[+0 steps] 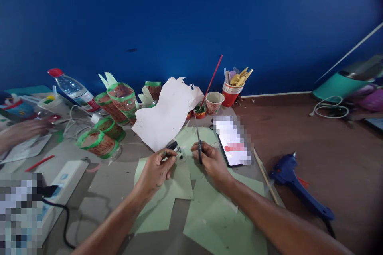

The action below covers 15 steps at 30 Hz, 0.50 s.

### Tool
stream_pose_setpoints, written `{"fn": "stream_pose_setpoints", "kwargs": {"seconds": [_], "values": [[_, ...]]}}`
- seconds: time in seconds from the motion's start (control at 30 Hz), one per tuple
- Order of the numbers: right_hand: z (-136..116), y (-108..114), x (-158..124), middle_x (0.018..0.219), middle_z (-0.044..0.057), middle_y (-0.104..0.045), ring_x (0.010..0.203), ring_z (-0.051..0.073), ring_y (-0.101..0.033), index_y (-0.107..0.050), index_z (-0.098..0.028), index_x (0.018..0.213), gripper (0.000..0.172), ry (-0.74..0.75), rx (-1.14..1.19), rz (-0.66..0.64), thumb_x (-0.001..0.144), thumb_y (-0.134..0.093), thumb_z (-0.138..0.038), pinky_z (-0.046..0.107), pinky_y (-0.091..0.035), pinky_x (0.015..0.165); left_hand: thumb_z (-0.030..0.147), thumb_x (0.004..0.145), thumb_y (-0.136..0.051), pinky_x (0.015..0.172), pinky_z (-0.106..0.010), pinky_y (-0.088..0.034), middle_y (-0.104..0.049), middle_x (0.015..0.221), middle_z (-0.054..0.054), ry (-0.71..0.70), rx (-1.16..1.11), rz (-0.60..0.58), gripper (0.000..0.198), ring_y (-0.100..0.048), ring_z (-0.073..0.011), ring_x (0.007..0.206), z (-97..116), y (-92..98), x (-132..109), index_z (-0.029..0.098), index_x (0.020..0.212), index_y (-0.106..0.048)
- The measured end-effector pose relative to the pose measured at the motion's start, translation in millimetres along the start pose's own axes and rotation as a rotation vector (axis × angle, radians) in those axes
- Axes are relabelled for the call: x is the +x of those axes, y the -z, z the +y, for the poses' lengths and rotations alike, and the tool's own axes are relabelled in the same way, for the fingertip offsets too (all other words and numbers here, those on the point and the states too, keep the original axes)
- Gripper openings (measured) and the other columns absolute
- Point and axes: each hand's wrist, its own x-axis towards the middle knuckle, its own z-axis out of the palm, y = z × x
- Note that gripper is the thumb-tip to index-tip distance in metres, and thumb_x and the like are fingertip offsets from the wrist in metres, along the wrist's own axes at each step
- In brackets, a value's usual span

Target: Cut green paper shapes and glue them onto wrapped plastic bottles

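Observation:
My right hand [212, 162] is closed round the dark handles of a pair of scissors [198, 131], whose thin blades point up and away from me. Between the thumb and fingertips of my left hand [158, 167] is a small pale strip [178, 154], perhaps paper. A black round object [171, 145] shows just behind those fingers, partly hidden. Both hands are over cut sheets of light green paper [221, 223]. A large white sheet with a ragged edge [167, 111] stands tilted behind the left hand.
A phone [231, 141] lies right of my right hand, then a wooden stick [266, 177] and a blue glue gun [295, 187]. Green-rimmed brown containers [98, 143] and a bottle [76, 89] stand left. A power strip [66, 183] is near-left; another person's hand [26, 131] reaches in.

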Motion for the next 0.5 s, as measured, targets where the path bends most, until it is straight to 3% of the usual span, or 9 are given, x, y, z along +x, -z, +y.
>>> {"fn": "stream_pose_setpoints", "kwargs": {"seconds": [0.2, 0.33, 0.5], "values": [[-8.9, -5.6, -6.0, 0.072, 0.0, -0.051, 0.065, 0.014, -0.047, -0.06, -0.019, 0.066, 0.008, -0.008, 0.041, -0.075, 0.07, -0.061, -0.025, 0.026, -0.037, 0.058, 0.038, 0.074, -0.065, 0.04, -0.02, -0.023, -0.042, 0.045, 0.008, 0.008, -0.013, 0.009, 0.024, -0.035, -0.0071, 0.037, -5.0, 2.0, 3.4, 0.016, 0.082, -0.061], [-7.6, -6.6, -6.8, 0.077, 0.001, -0.052, 0.072, 0.015, -0.051, -0.06, -0.019, 0.067, 0.003, 0.04, -0.052, -0.107, 0.068, -0.057, -0.018, 0.028, -0.039, 0.064, 0.036, 0.075, -0.064, 0.039, -0.02, -0.023, -0.043, 0.044, 0.009, 0.013, 0.0, 0.013, 0.022, -0.036, -0.0067, 0.036, -5.1, 2.5, 4.0, 0.016, 0.083, -0.061], [-7.0, -8.6, -10.3, 0.074, -0.001, -0.047, 0.07, 0.015, -0.048, -0.049, -0.019, 0.062, 0.009, 0.095, -0.187, -0.146, 0.067, -0.052, -0.012, 0.027, -0.038, 0.063, 0.037, 0.075, -0.063, 0.039, -0.019, -0.025, -0.044, 0.041, 0.009, 0.014, 0.008, 0.011, 0.024, -0.037, -0.0069, 0.035, -2.5, 1.3, 2.2, 0.016, 0.084, -0.059]]}}
